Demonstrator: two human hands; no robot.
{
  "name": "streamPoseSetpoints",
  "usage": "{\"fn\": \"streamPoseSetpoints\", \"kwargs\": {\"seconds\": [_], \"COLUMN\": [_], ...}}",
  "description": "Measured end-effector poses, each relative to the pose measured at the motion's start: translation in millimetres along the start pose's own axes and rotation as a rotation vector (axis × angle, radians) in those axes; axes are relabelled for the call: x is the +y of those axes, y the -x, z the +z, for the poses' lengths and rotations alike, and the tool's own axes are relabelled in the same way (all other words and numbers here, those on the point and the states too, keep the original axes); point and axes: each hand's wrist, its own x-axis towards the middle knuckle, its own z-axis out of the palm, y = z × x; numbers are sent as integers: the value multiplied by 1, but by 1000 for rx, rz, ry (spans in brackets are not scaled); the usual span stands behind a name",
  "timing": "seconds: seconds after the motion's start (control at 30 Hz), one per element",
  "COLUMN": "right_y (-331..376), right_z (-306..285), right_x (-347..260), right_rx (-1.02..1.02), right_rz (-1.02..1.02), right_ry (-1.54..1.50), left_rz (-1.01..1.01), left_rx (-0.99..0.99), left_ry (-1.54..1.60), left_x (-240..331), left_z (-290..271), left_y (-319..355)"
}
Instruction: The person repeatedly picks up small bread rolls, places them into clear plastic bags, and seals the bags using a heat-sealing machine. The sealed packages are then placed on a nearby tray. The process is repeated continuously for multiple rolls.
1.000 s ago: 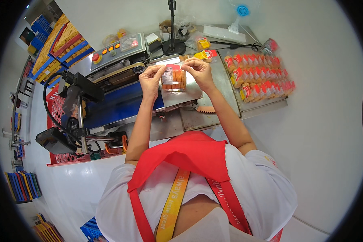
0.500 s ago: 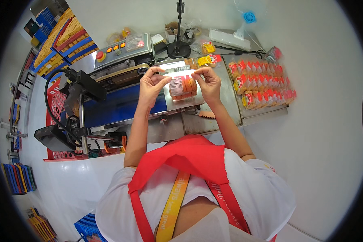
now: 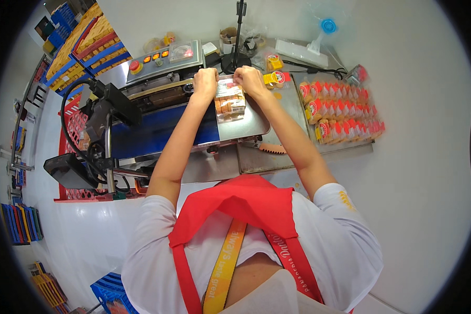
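Note:
A clear plastic bag of small golden-brown baked pieces [image 3: 230, 102], with a printed label, lies on the metal plate [image 3: 244, 129] at the end of a blue conveyor belt [image 3: 165, 131]. My left hand [image 3: 205, 83] is closed at the bag's far left corner, its knuckles up. At the far right corner my right hand [image 3: 251, 81] is closed too, fingers bent down over the plastic. The fingertips are mostly hidden under both hands. Just right of my right hand lies a yellow tag with a red round mark [image 3: 277, 78].
Several filled bags of bread [image 3: 343, 107] lie in rows at the right. A serrated knife [image 3: 271, 148] lies near the front edge. A control box with buttons [image 3: 165, 60] and a black stand [image 3: 236, 62] stand behind. A black device on a metal post [image 3: 115, 107] rises at the left.
Both hands have moved slightly away from me and turned knuckles up, their fingers curling inward. The bag, earlier held with its open end stretched between my fingertips, now sits slightly further left.

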Motion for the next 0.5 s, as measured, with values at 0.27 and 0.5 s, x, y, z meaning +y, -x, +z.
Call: {"fn": "streamPoseSetpoints", "kwargs": {"seconds": [0.27, 0.5], "right_y": [-19, 3], "right_z": [-13, -4], "right_x": [-9, -57], "right_rx": [-414, -421], "right_rz": [-357, -84], "right_ry": [312, 316], "left_rz": [-34, 144], "left_rx": [-89, -144], "left_ry": [-101, 213], "left_x": [-8, -10], "left_z": [11, -22], "left_y": [-5, 31]}}
